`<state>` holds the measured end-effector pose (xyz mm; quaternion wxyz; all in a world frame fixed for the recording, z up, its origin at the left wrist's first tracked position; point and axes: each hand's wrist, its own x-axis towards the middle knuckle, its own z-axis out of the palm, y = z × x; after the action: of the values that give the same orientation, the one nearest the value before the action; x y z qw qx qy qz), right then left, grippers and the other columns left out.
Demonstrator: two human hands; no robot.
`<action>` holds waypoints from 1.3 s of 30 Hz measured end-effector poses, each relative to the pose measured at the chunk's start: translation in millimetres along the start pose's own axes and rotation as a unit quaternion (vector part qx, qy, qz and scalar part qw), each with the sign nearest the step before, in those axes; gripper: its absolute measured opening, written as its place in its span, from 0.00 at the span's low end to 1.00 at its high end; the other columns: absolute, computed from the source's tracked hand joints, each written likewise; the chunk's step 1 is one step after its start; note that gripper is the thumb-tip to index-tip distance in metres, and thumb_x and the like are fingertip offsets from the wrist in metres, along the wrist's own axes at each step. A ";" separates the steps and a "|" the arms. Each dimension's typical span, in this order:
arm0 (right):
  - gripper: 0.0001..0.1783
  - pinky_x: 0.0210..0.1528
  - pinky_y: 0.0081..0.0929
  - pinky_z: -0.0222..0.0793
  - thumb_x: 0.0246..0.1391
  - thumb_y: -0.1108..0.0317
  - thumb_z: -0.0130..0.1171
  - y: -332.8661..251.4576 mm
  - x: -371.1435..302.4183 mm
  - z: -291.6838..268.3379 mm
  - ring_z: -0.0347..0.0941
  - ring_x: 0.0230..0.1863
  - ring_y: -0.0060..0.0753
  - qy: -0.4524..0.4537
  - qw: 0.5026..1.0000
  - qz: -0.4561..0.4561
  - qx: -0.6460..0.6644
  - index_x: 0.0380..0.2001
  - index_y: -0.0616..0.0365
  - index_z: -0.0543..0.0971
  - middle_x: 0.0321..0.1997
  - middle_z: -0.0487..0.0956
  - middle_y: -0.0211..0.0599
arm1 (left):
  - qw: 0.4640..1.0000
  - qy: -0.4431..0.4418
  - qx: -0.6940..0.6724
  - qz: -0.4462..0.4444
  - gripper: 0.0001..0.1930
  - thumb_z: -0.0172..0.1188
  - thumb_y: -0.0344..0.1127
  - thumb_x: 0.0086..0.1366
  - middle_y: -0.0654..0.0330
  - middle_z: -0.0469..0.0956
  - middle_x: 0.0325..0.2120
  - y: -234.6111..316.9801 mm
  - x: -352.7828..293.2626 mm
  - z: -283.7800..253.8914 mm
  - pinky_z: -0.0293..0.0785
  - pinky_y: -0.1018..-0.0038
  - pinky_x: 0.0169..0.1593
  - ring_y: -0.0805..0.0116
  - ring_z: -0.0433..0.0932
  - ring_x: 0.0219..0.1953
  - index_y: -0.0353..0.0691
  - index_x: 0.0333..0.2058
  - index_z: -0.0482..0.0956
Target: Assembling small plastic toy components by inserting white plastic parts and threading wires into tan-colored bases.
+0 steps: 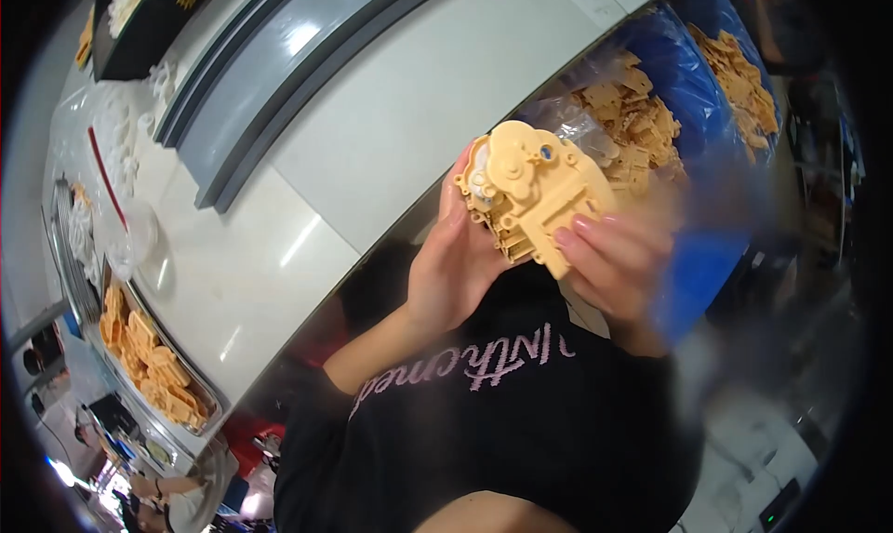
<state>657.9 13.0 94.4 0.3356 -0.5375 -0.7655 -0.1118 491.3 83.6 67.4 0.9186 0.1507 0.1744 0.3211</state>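
Between my two hands is a yellow plastic gear housing, held up in front of my chest, off the table. Its face has a rounded gear cover and a small blue spot near the top right. White parts show along its left edge. My left hand is closed around the housing's left side and underside. The fingers of my right hand press on its lower right corner, and that hand is partly blurred. What lies on the housing's underside is hidden.
At the right, blue plastic-lined bins hold many flat yellow parts. A grey curved rail crosses the white table. Left are a metal tray of yellow housings, a clear cup with a red straw, and a black box of white pieces.
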 end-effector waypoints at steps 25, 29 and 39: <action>0.18 0.51 0.21 0.66 0.51 0.77 0.62 -17.8 31.7 33.7 0.70 0.46 0.26 -0.007 0.748 0.448 0.490 0.46 0.68 0.74 0.44 0.71 0.36 | 0.988 0.004 0.088 0.130 0.32 0.56 0.32 0.66 0.57 0.60 0.59 -6.6 -12.3 -12.9 0.57 0.70 0.64 0.69 0.61 0.61 0.39 0.64 0.51; 0.21 0.49 0.21 0.62 0.51 0.69 0.65 -14.5 23.1 38.6 0.67 0.43 0.24 -0.038 0.705 0.433 0.560 0.46 0.67 0.73 0.38 0.69 0.32 | 0.986 0.035 0.104 0.128 0.32 0.57 0.33 0.66 0.56 0.65 0.57 -2.3 -15.6 -15.6 0.59 0.71 0.62 0.68 0.63 0.59 0.35 0.64 0.52; 0.18 0.46 0.19 0.62 0.50 0.72 0.65 -24.0 12.4 41.9 0.67 0.40 0.27 0.001 0.805 0.382 0.455 0.42 0.71 0.74 0.36 0.69 0.36 | 0.977 0.054 0.120 0.169 0.19 0.60 0.30 0.63 0.53 0.70 0.47 -13.3 -19.0 -26.6 0.71 0.71 0.52 0.66 0.73 0.49 0.36 0.49 0.62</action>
<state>617.5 35.0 75.4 0.5581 -0.5720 -0.4613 0.3854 473.4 65.8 42.7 0.8157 0.2698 0.2329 0.4557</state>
